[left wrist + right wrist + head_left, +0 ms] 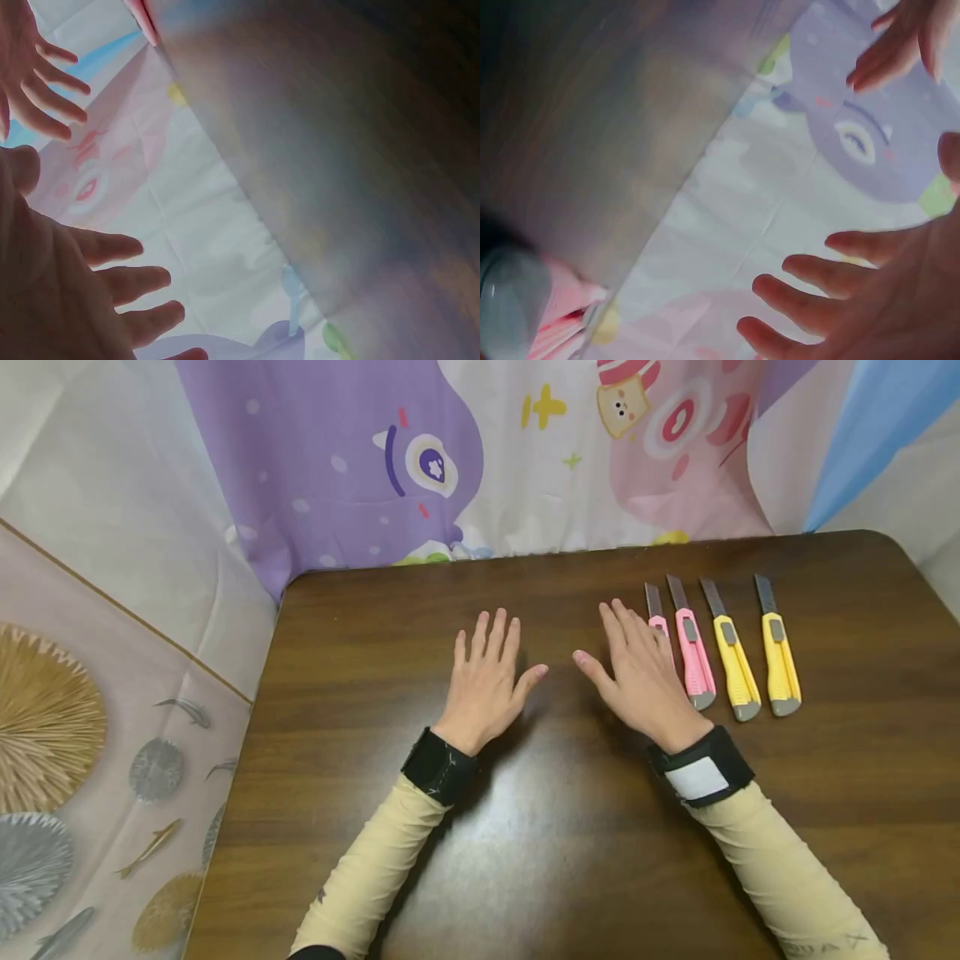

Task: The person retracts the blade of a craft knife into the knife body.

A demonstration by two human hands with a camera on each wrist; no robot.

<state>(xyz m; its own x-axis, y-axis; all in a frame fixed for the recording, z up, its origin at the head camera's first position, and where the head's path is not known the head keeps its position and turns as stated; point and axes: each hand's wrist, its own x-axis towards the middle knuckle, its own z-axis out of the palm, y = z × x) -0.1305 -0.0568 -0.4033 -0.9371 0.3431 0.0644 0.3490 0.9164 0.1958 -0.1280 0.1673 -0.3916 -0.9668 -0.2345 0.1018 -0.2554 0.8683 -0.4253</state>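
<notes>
Above the brown table, my left hand (pixel 483 689) hovers palm down with fingers spread, holding nothing. My right hand (pixel 645 681) is likewise spread and empty, and in the head view it overlaps the leftmost pink utility knife (pixel 657 623), hiding most of its handle. Beside that lies a second pink utility knife (pixel 696 660), then a yellow utility knife (pixel 737 668) and, rightmost, another yellow utility knife (pixel 782 664). All have their blades out, pointing to the far edge. The right wrist view catches a blurred pink knife handle (pixel 562 296) below the hand.
The dark wooden table (pixel 360 693) has its far edge against a cartoon-printed curtain (pixel 517 502). To the left hangs a patterned cloth (pixel 135 710). Black straps (pixel 441 766) wrap both wrists over beige sleeves.
</notes>
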